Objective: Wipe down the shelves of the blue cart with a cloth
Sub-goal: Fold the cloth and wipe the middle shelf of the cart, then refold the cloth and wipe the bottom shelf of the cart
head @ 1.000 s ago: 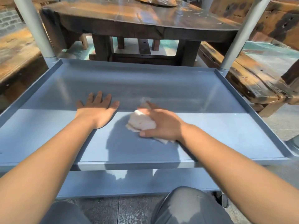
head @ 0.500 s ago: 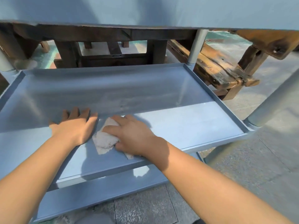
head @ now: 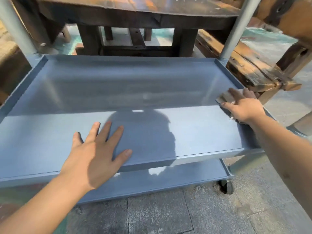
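**Middle shelf wipe: cloth at the right edge**

The right hand (head: 243, 107) presses the cloth (head: 225, 98) flat on the middle shelf (head: 118, 92) of the cart (head: 227, 39), close to the shelf's right rim. The fingers (head: 233, 92) lie spread over the cloth, pinning it by downward pressure; they do not pinch it. Motion blur hides the fingertips. The left hand (head: 96, 152) rests palm-down near the front edge of the same shelf, fingers spread wide and holding nothing; it appears to brace the cart.

Handling, as a judgement: the cloth is light, soft and limp. It will bunch or fold if pushed from one edge, so hold it under a flat palm with the fingers fanned across its middle. The painted shelf looks smooth, so the cloth should glide readily. The cart stands on a caster (head: 226, 186) and may roll under a sideways push; the bracing hand counters this.

Change from half a second ago: the right hand and cloth were then near the shelf's front centre, right beside the left hand. They now sit far right, well apart from it. The left hand has stayed flat near the front. The lower shelf (head: 168, 179) is still to be wiped.
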A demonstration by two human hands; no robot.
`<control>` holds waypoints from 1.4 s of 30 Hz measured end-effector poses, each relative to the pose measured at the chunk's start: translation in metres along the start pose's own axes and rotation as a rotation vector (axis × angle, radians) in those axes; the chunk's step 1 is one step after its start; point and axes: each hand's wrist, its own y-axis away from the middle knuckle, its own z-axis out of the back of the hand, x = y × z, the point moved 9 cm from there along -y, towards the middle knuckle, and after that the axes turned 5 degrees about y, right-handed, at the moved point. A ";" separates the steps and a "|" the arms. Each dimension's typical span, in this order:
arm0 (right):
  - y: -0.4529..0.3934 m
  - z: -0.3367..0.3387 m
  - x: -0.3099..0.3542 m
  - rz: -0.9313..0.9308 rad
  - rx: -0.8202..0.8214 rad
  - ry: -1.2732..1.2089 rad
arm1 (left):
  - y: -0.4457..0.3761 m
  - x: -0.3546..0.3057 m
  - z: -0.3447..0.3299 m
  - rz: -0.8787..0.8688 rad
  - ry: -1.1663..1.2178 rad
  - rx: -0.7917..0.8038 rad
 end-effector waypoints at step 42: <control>0.358 -0.106 0.371 1.556 -0.171 -0.450 | 0.140 0.070 -0.143 0.231 1.979 -0.234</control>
